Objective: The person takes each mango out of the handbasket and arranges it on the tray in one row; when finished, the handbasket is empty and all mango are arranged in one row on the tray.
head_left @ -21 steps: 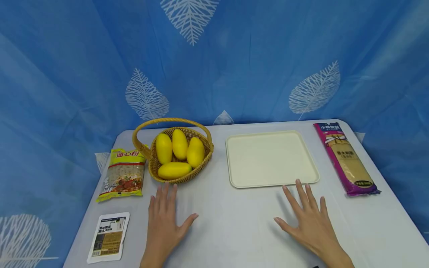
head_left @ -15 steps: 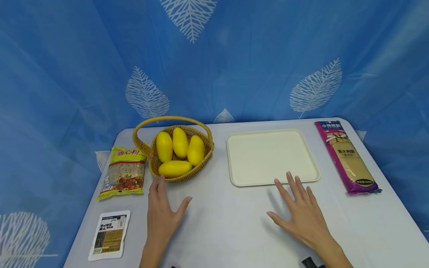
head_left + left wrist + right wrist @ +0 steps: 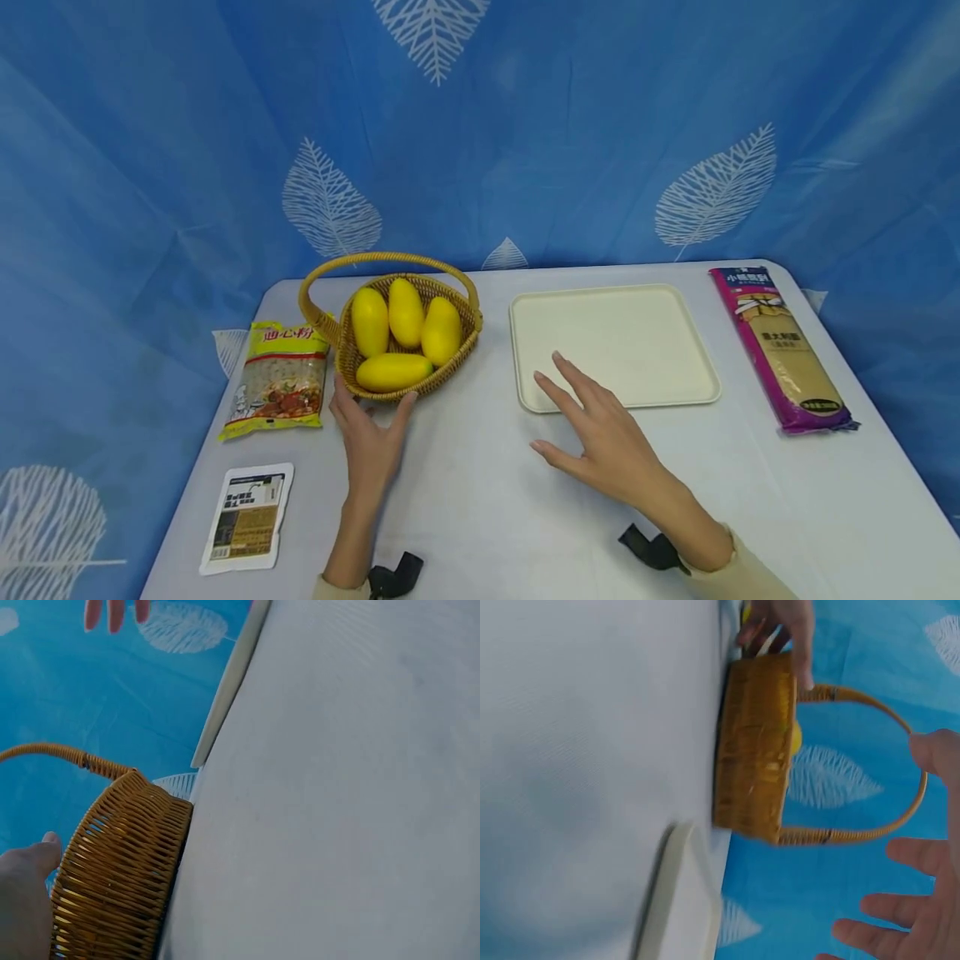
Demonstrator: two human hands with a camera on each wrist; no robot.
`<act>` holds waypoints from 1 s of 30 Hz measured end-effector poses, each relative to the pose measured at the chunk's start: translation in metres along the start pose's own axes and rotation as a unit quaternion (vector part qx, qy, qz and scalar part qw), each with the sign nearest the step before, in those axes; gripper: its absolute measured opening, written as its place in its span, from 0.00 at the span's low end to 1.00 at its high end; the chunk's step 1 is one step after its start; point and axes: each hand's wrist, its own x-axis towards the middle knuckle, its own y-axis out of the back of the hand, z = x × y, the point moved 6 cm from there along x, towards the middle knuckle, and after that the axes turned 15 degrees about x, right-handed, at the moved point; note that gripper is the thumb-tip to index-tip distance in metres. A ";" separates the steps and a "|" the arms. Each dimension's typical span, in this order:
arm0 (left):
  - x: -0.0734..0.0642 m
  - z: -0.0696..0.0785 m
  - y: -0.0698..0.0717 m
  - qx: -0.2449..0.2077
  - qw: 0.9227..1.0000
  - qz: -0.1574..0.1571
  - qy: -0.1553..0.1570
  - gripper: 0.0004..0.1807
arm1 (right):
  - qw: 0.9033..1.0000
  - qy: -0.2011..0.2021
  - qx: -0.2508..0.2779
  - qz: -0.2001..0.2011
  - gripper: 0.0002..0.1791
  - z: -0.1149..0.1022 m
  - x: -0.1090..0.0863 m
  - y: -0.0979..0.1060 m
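Note:
A wicker basket (image 3: 455,357) with a tall arched handle holds several yellow mangoes (image 3: 393,372) at the back left of the table. My left hand (image 3: 372,446) is at its near side, thumb and fingers spread apart, fingertips right at the rim. In the left wrist view, the thumb (image 3: 46,851) overlaps the basket's side. My right hand (image 3: 600,429) hovers in front of the cream tray (image 3: 611,346), fingers spread and holding nothing, and it points toward the basket. In the right wrist view, its fingers (image 3: 911,900) appear below the basket handle (image 3: 892,712).
Left of the basket lies a yellow bag of pasta (image 3: 281,379), with a white flat pouch (image 3: 247,518) nearer the front. A purple pack of long noodles (image 3: 783,350) lies along the right side. A blue leaf-print curtain (image 3: 480,150) hangs behind the white table (image 3: 480,533).
My left hand has moved forward to the basket's near rim, its fingers less straight. My right hand has swung left, toward the middle. Basket, tray and packs stay put on the table.

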 end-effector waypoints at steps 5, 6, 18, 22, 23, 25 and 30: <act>0.003 -0.008 -0.005 -0.018 1.000 0.012 0.020 0.60 | 0.999 0.030 0.031 -0.015 0.41 -0.016 0.029 -0.014; 0.003 -0.009 -0.006 -0.018 1.000 0.016 0.020 0.59 | 0.999 0.032 0.036 -0.017 0.41 -0.018 0.034 -0.017; 0.005 -0.019 -0.011 -0.052 0.997 0.055 -0.025 0.56 | 0.989 0.043 0.135 -0.041 0.40 -0.035 0.107 -0.055; 0.005 -0.020 -0.011 -0.055 0.996 0.064 -0.039 0.56 | 0.987 0.036 0.150 -0.054 0.39 -0.033 0.132 -0.072; 0.005 -0.021 -0.011 -0.054 0.996 0.064 -0.040 0.56 | 0.986 0.030 0.152 -0.059 0.39 -0.031 0.137 -0.076; 0.005 -0.021 -0.011 -0.055 0.996 0.065 -0.040 0.56 | 0.986 0.016 0.151 -0.068 0.39 -0.027 0.147 -0.084; 0.006 -0.020 -0.012 -0.054 0.996 0.064 -0.043 0.56 | 0.988 -0.003 0.133 -0.081 0.39 -0.017 0.163 -0.099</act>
